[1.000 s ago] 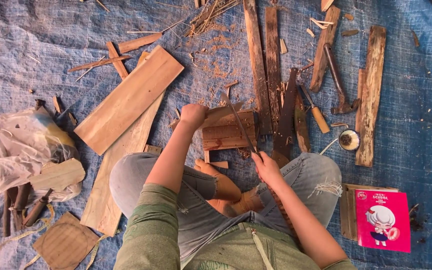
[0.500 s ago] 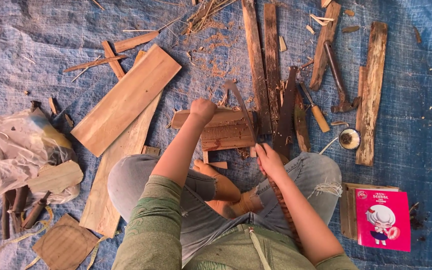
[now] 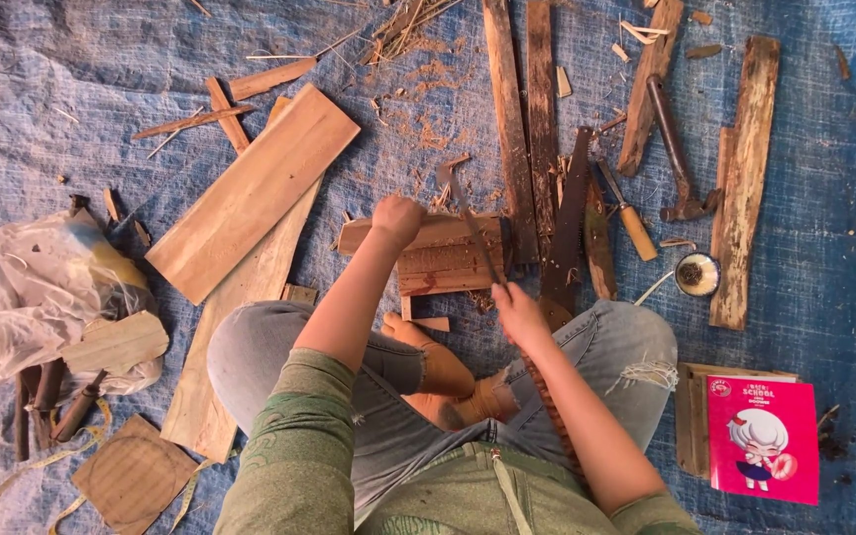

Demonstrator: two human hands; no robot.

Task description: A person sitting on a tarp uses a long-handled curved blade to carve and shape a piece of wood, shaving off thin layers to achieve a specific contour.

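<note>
A blue tarpaulin [image 3: 81,59] is being used as the ground cover in the head view, with long planks [image 3: 250,193], dark wooden strips [image 3: 512,119], a saw [image 3: 569,223], a chisel [image 3: 628,213] and a pink booklet [image 3: 763,436] lying about on it. A small wooden piece [image 3: 443,260] is being pressed down near its upper left corner by the left hand [image 3: 398,218], fingers curled into a fist. A hammer [image 3: 470,218] is being gripped by its handle in the right hand [image 3: 519,312], fingers wrapped closed, its head raised above the piece.
</note>
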